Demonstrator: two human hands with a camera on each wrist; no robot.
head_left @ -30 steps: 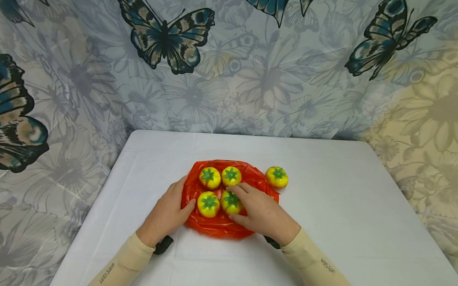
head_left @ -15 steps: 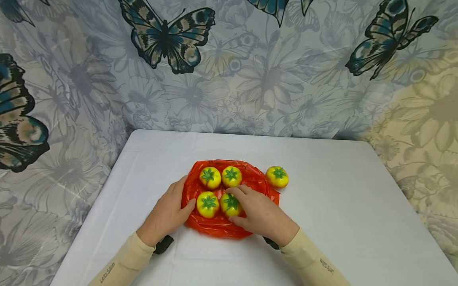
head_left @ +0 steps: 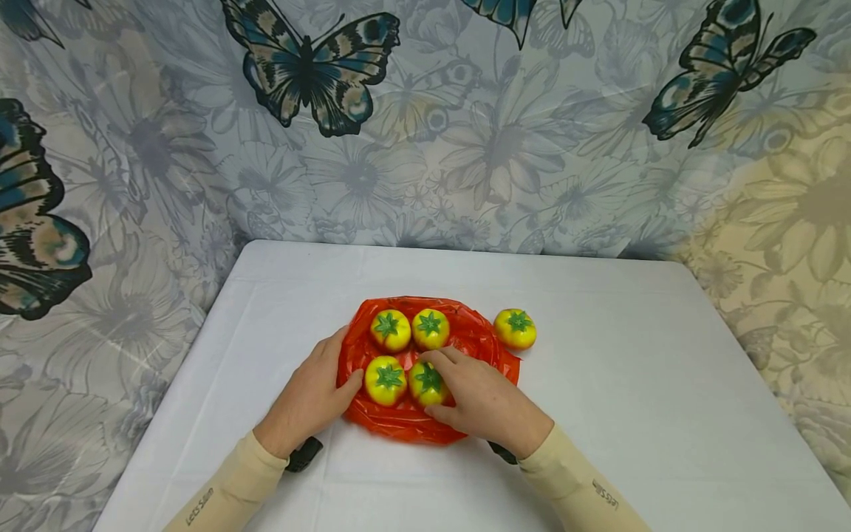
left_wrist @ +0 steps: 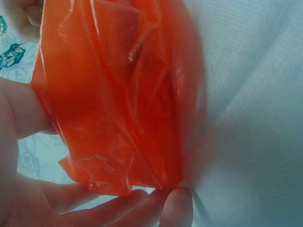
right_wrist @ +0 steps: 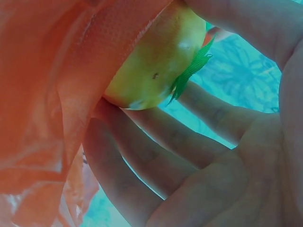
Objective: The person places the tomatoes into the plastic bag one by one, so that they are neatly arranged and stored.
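A red plastic bag (head_left: 405, 427), its top spread wide, sits on the white table. Inside it are several yellow-and-red tomatoes with green leafy tops, such as the back-left tomato (head_left: 390, 330) and the front-left tomato (head_left: 386, 380). My left hand (head_left: 311, 395) grips the bag's left side, thumb over the rim and fingers outside, as the left wrist view shows. With thumb and fingers curled round it, my right hand (head_left: 488, 399) holds the front-right tomato (head_left: 427, 382) within the bag. That tomato (right_wrist: 151, 71) is partly hidden by red plastic in the right wrist view.
One more tomato (head_left: 515, 329) lies on the table just outside the bag's right edge. The white cloth-covered table (head_left: 631, 369) reaches back to a wall hanging (head_left: 425, 148) with butterflies and flowers.
My right hand has shifted very slightly left with the tomato it holds, and the front-left tomato has edged left. My left hand and the bag look unmoved.
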